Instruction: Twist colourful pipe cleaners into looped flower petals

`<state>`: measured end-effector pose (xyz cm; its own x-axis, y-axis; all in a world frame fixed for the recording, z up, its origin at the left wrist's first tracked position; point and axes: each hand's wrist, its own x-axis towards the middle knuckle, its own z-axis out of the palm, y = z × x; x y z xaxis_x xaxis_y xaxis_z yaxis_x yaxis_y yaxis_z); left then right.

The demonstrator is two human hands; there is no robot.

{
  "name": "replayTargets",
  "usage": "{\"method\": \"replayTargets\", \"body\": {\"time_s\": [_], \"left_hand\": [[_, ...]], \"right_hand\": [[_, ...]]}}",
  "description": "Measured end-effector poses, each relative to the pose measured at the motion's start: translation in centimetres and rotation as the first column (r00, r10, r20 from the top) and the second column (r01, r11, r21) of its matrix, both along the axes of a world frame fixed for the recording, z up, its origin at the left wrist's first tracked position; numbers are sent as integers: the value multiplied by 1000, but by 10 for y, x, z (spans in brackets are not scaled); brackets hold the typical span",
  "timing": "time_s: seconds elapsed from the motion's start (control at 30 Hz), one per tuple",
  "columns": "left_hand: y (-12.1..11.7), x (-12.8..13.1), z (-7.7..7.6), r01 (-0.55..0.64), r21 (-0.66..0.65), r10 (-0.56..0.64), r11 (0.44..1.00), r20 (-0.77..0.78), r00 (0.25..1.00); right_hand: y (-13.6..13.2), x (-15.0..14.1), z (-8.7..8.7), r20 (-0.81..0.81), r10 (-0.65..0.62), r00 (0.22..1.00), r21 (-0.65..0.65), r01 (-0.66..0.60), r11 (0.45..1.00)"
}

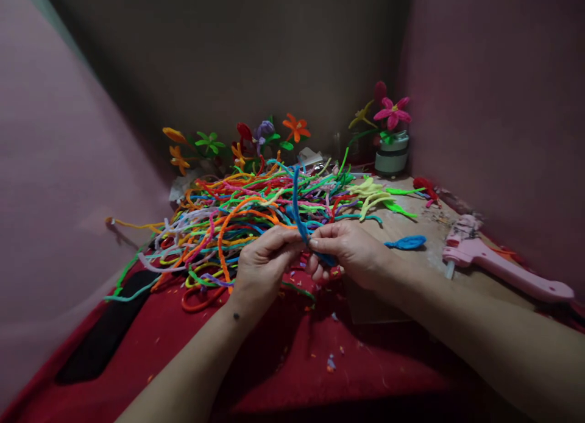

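Note:
A blue pipe cleaner [296,197] stands up between my hands, its upper end curving above the fingers and another blue part showing below them. My left hand [267,258] pinches it from the left, thumb and forefinger together. From the right, my right hand [345,249] grips the same pipe cleaner between thumb and fingers. The fingertips of both hands nearly meet, and they hide the middle of the blue piece. Just right of my right hand, a blue looped petal shape [406,242] lies on a brown board [379,310].
A tangled heap of coloured pipe cleaners [247,197] lies behind my hands. A pink glue gun [507,267] rests at the right. Pipe-cleaner flowers [297,128] stand at the back, with a small pale pot [391,155]. A black strip [107,331] lies on the red cloth [356,374].

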<state>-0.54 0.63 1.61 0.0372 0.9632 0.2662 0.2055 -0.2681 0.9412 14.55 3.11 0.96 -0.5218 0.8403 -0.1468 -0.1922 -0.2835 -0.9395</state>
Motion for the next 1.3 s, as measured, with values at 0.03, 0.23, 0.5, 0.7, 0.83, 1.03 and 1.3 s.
{"method": "replayTargets", "body": {"time_s": [0.03, 0.23, 0.5, 0.7, 0.83, 1.03, 1.3], "left_hand": [[0, -1, -1, 24, 20, -23, 1000, -29, 999], [3, -6, -5, 101, -39, -108, 994, -246, 963], [4, -15, 0, 139, 222, 18, 965, -585, 811], [5, -25, 1, 400, 387, 113, 831, -821, 559], [1, -25, 5, 410, 508, 290, 758, -825, 485], [-4, -21, 17, 482, 548, 355, 683, -827, 436], [-4, -18, 20, 290, 6, -219, 957, -639, 738]], "right_hand": [[1, 1, -1, -7, 18, 1000, -2, -18, 1000], [1, 4, 0, -17, 92, 996, -27, -93, 995], [-1, 2, 6, 87, 31, 996, 6, -32, 999], [1, 3, 3, 88, 67, 994, 29, -70, 997], [0, 3, 3, 104, 119, 987, 40, -124, 992], [-1, 3, 2, 155, 182, 971, 23, -187, 982], [-11, -1, 2, 443, 6, 896, 385, -196, 902]]}}
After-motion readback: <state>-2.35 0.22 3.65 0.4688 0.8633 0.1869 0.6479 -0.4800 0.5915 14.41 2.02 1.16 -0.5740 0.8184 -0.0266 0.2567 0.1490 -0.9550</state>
